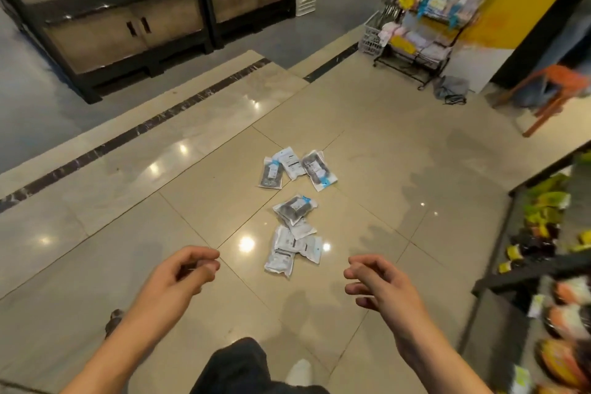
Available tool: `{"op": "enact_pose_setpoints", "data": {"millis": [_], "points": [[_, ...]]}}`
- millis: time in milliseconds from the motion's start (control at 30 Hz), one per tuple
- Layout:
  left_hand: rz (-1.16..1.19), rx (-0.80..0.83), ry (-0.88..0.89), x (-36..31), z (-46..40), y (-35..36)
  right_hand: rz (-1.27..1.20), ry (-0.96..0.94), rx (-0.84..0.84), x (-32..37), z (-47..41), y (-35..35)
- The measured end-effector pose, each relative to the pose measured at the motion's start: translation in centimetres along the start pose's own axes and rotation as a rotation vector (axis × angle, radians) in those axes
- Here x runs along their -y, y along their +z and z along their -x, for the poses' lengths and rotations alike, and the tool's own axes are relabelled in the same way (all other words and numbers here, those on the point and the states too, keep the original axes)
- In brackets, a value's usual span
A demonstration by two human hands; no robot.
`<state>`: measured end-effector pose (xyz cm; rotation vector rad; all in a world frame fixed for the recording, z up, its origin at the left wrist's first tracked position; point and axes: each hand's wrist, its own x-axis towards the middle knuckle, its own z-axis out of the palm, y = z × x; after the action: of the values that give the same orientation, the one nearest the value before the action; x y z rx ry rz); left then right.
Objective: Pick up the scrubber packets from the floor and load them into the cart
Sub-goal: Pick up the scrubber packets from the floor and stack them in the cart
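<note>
Head view: clear scrubber packets [295, 206] of grey pads litter tiles; both hands [179, 275] loosely curled, holding nothing.

Glossy beige tiled floor [367, 144] reflecting ceiling lights, dark-framed wooden cabinets [128, 22] standing at far left, wire display rack [425, 13] holding colourful packets at upper right, orange chair [550, 89] sitting beside it, product shelf [543, 259] running along right edge.

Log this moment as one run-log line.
stage: pre-pick | left hand: empty, loosely curled | right hand: empty, loosely curled | scrubber packets: on floor, untouched | cart: not visible
</note>
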<state>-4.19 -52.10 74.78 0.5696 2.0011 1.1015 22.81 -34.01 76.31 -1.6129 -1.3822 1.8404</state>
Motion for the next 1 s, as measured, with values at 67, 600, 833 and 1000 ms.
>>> {"op": "enact_pose_setpoints", "data": {"millis": [67,600,833,1000], "points": [[-0.021,0.02,0.001,-1.5,-1.8,1.8,-0.016,0.014,-0.03,0.5,-1.7,-1.4],[-0.126,0.173,-0.075,-12.8,-22.9,13.2,-0.037,0.132,-0.201,10.0,-17.0,-8.0],[-0.135,0.15,-0.101,-18.4,-30.7,18.4,-0.054,0.172,-0.154,13.5,-26.6,-12.7],[-0.083,0.004,-0.13,-21.6,-33.3,24.2,0.039,0.142,-0.008,16.9,-34.7,-17.3]]}}
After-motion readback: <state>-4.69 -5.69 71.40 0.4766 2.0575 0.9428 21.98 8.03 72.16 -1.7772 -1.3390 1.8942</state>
